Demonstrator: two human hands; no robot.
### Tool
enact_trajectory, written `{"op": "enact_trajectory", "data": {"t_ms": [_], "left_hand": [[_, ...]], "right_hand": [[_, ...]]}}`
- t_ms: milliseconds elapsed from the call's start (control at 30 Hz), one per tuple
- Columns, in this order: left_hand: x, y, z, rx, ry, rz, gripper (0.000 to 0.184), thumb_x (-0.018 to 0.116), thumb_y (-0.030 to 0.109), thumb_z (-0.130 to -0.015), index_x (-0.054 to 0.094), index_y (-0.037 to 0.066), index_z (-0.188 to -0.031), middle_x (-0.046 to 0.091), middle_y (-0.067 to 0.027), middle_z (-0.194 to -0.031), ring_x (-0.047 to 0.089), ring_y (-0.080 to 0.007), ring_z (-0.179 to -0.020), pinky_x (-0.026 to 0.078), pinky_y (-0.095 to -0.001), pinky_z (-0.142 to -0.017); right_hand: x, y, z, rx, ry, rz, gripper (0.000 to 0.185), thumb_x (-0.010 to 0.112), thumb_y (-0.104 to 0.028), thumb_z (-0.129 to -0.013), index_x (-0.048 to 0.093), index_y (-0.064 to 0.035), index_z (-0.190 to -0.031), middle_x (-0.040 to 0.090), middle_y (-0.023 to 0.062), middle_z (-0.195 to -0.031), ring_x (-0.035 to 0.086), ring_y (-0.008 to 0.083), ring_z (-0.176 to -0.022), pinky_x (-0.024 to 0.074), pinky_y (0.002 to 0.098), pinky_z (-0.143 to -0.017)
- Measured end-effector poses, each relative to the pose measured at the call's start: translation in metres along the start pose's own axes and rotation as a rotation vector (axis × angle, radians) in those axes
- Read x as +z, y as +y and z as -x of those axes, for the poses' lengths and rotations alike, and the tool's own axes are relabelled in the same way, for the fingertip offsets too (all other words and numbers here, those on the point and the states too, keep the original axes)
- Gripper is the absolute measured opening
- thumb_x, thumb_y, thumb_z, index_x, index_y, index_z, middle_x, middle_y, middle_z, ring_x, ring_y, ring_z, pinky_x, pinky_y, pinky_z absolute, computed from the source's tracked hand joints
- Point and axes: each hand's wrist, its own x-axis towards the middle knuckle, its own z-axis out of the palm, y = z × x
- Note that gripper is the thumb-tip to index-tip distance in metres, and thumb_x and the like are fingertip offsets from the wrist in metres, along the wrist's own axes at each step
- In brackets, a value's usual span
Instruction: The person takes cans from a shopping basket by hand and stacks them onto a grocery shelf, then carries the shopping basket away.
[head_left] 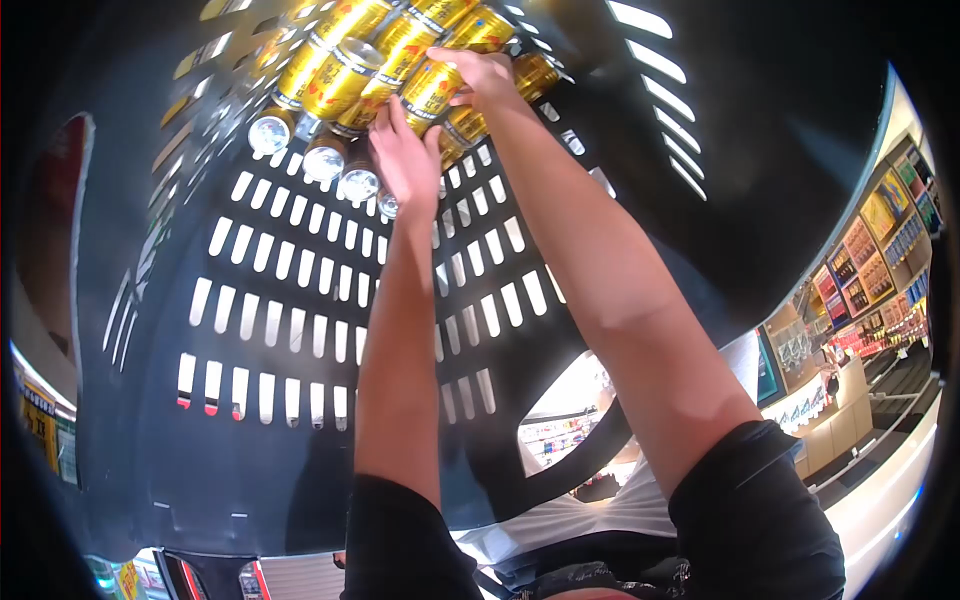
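Fingers of the right hand [485, 80] held one gold can [432, 92] at the far end of the slotted black basket [270, 470]. The left hand's [405, 165] were parted at its lower end, perhaps touching. More gold cans [340, 80] lay stacked inside the basket.

The top edge cuts off uppermost gold cans [352, 18], and distant shelf goods [558, 438] look blurred.

Cans [340, 82] in a pile at the far end of a big basket [290, 460], left hand [406, 168] below right hand [486, 80] at one can [430, 92], shelves [868, 240] outside to the right, counter [840, 410] below them.
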Motion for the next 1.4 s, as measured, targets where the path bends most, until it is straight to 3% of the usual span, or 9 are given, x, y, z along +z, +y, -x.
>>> {"op": "enact_trajectory", "data": {"t_ms": [233, 500, 533, 567, 633, 733, 1033, 1200, 1400], "left_hand": [[0.000, -0.011, -0.016, -0.023, -0.140, 0.018, 0.078, 0.084, 0.029, -0.075, 0.047, 0.002, -0.138, 0.059, -0.0187, -0.124, 0.058, -0.0358, -0.114, 0.046, -0.0456, -0.098], [-0.058, 0.027, 0.041, -0.025, 0.146, 0.404, 0.070, 0.080, 0.016, -0.078, 0.046, -0.001, -0.136, 0.059, -0.0247, -0.125, 0.057, -0.0452, -0.111, 0.045, -0.0513, -0.097], [-0.079, 0.042, 0.055, -0.060, 0.163, 0.452, 0.070, 0.080, 0.015, -0.078, 0.045, -0.001, -0.136, 0.058, -0.0258, -0.125, 0.057, -0.0467, -0.110, 0.046, -0.0517, -0.096], [-0.103, 0.059, 0.069, -0.089, 0.193, 0.499, 0.069, 0.079, 0.014, -0.079, 0.044, -0.001, -0.137, 0.058, -0.0270, -0.125, 0.058, -0.0482, -0.109, 0.047, -0.0522, -0.094], [-0.170, 0.100, 0.105, -0.179, 0.190, 0.427, 0.069, 0.077, 0.025, -0.083, 0.045, 0.002, -0.140, 0.060, -0.0269, -0.122, 0.059, -0.0465, -0.109, 0.048, -0.0512, -0.093], [-0.283, 0.170, 0.149, -0.185, 0.395, 0.508, 0.064, 0.078, 0.028, -0.080, 0.051, 0.002, -0.133, 0.061, -0.0225, -0.113, 0.059, -0.0425, -0.108, 0.047, -0.0495, -0.094], [-0.599, 0.369, 0.173, -0.212, 0.619, 0.901, 0.066, 0.081, 0.007, -0.073, 0.051, 0.002, -0.132, 0.063, -0.0173, -0.121, 0.063, -0.0296, -0.113, 0.049, -0.0389, -0.099], [-0.734, 0.426, 0.097, 0.017, 0.852, 0.996, 0.081, 0.089, 0.019, -0.067, 0.048, 0.004, -0.136, 0.061, -0.0177, -0.128, 0.060, -0.0351, -0.118, 0.048, -0.0417, -0.098], [-0.777, 0.427, -0.009, 0.082, 1.089, 0.996, 0.078, 0.088, 0.015, -0.067, 0.047, 0.002, -0.132, 0.061, -0.0232, -0.123, 0.059, -0.0432, -0.114, 0.051, -0.0468, -0.092]], "right_hand": [[0.004, 0.010, -0.016, -0.034, -0.057, 0.057, 0.054, 0.089, -0.039, -0.069, 0.073, -0.0039, -0.107, 0.073, 0.0071, -0.098, 0.069, 0.0203, -0.079, 0.0564, 0.0272, -0.055], [-0.012, -0.009, 0.119, -0.335, 0.235, 0.233, 0.052, 0.087, -0.037, -0.061, 0.074, -0.0012, -0.095, 0.074, 0.0084, -0.082, 0.071, 0.0167, -0.070, 0.0563, 0.0312, -0.061], [-0.016, -0.014, 0.156, -0.406, 0.316, 0.282, 0.059, 0.087, -0.041, -0.058, 0.072, 0.0000, -0.097, 0.074, 0.0100, -0.082, 0.073, 0.0199, -0.073, 0.0570, 0.0341, -0.067], [-0.037, -0.026, 0.193, -0.347, 0.075, 0.373, 0.078, 0.085, -0.043, -0.056, 0.057, -0.0047, -0.118, 0.071, 0.0185, -0.104, 0.071, 0.0334, -0.092, 0.0565, 0.0407, -0.082], [-0.048, -0.001, 0.248, -0.723, 0.139, 0.022, 0.079, 0.086, -0.047, -0.060, 0.056, -0.0083, -0.122, 0.071, 0.0159, -0.104, 0.071, 0.0320, -0.093, 0.0551, 0.0426, -0.082], [-0.106, -0.048, 0.412, -0.810, 0.142, 0.136, 0.083, 0.087, -0.041, -0.062, 0.051, -0.0099, -0.129, 0.072, 0.0148, -0.107, 0.071, 0.0322, -0.097, 0.0548, 0.0425, -0.086], [-0.242, -0.213, 0.786, -1.209, 0.050, 0.295, 0.083, 0.089, -0.038, -0.058, 0.053, -0.0032, -0.124, 0.072, 0.0175, -0.104, 0.071, 0.0336, -0.097, 0.0549, 0.0420, -0.084], [-0.246, -0.320, 0.877, -1.731, 0.028, 0.187, 0.079, 0.089, -0.036, -0.060, 0.054, -0.0012, -0.121, 0.071, 0.0184, -0.106, 0.071, 0.0324, -0.097, 0.0547, 0.0415, -0.083], [-0.204, -0.419, 0.900, -1.892, 0.037, 0.362, 0.079, 0.090, -0.036, -0.058, 0.050, 0.0025, -0.114, 0.071, 0.0227, -0.100, 0.071, 0.0355, -0.094, 0.0553, 0.0428, -0.081]]}}
